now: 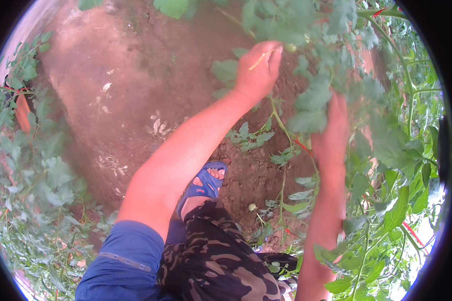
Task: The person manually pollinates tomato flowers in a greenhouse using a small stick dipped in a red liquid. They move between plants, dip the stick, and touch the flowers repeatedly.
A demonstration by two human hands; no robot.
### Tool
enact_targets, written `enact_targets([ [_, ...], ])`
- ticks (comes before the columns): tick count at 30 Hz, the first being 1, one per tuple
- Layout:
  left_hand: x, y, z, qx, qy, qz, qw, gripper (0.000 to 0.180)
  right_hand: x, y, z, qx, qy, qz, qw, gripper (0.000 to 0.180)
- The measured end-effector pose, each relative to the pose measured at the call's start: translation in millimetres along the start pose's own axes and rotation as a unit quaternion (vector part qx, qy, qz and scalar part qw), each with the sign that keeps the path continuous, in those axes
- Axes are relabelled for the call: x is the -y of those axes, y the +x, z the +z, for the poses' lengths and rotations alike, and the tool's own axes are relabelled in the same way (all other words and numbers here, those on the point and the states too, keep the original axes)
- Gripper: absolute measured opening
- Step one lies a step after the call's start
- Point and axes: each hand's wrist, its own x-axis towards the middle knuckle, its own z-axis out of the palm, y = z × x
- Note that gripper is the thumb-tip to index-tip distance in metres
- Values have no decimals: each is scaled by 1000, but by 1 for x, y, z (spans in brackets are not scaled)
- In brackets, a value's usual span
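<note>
My left hand is closed beside a leafy tomato plant, with a thin yellowish strip pinched between thumb and fingers. I cannot make out whether the strip is a stem or a tie. A small pale green fruit hangs just right of the thumb. Lower and to the right, my right hand reaches up among the leaves. Foliage covers its fingertips, so its grip and anything in it stay hidden. A red tie crosses a green stem left of the right wrist.
Brown soil with dried leaves spreads to the left. Dense plants line the far left; tall stems with red ties rise on the right. My foot in a blue sandal stands below; a small pale fruit lies nearby.
</note>
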Motion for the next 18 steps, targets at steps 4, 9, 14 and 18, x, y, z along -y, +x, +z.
enact_targets([
  [4, -2, 2, -5, 7, 37, -1, 999, 17, -2, -1, 0, -2, -7, 17, 1000, 60],
  [9, -5, -1, -7, 8, 58, 13, 998, 18, -6, -1, 0, -16, 13, -6, 1000, 71],
  [14, 1, -1, -4, -1, 48, 51, 998, 17, -6, 0, 1, -12, 21, -7, 1000, 73],
  [18, -6, -2, -4, 12, 13, 15, 1000, 19, -12, -1, 6, -23, -6, -25, 999, 74],
])
